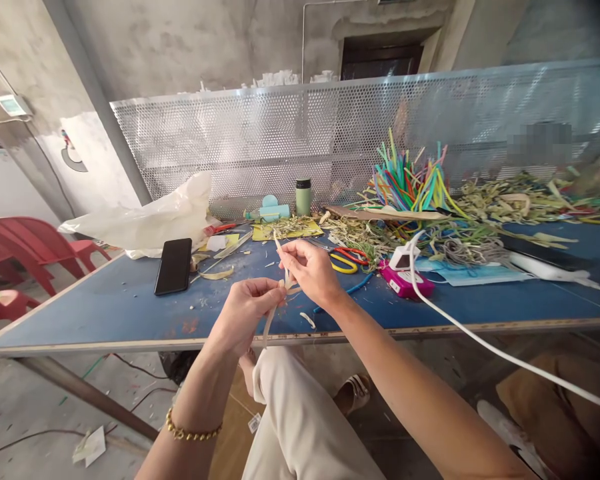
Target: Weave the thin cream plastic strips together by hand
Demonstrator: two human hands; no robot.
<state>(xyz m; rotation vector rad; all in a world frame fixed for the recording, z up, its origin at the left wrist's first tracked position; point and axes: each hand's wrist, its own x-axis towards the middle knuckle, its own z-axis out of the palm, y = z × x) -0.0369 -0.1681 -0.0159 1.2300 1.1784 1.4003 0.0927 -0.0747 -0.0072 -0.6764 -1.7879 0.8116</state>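
Observation:
Both my hands hold one pale, narrow leaf strip [279, 248] just above the near edge of the blue table [115, 307]. My left hand [245, 312] pinches its lower part, and the strip's tail hangs down below the fingers. My right hand [307, 270] pinches it higher up, with the tip sticking up past the fingers. A gold bracelet [190, 432] sits on my left wrist.
A black phone [173, 265], a white plastic bag [150, 217], a green flask [303, 197], red and yellow scissors [347, 259], a pink device [405, 280] with a white cable [480, 340], coloured strips [410, 180] and dry leaf scraps [505, 200] lie on the table. Red chairs [20, 253] stand left.

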